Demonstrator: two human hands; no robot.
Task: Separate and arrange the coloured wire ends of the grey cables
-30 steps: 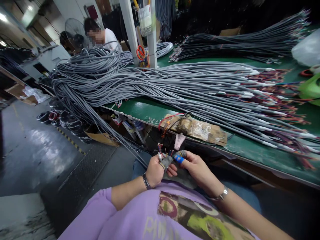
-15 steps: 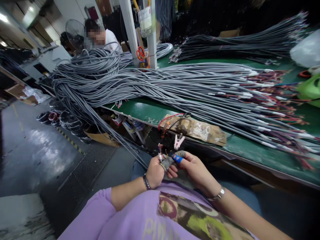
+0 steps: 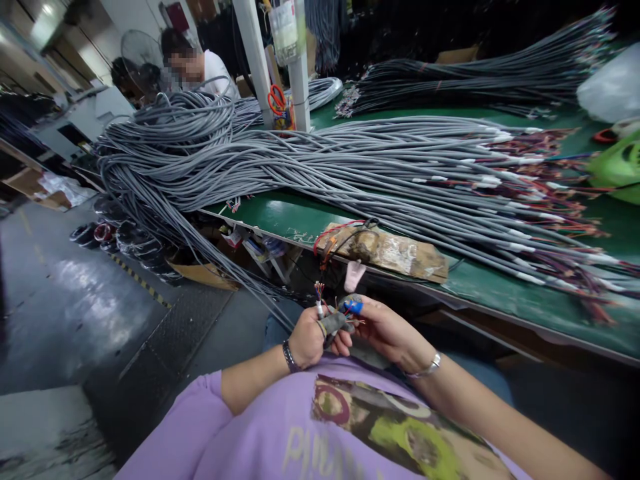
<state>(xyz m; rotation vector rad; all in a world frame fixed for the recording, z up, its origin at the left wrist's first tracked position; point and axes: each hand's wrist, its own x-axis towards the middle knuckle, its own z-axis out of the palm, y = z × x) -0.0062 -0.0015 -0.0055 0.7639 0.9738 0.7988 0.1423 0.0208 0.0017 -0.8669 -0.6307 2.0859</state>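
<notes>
Left fingers [image 3: 331, 324] clasp a cable end [image 3: 319, 308], long axis pointing upward; right fingers [image 3: 354, 306] bunched nearby, grip unclear.

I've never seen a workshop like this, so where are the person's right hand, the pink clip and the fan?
Right hand [image 3: 390, 328], head view: middle of the hand.
Pink clip [image 3: 354, 275], head view: middle of its body.
Fan [image 3: 139, 51], head view: its round guard.
</notes>
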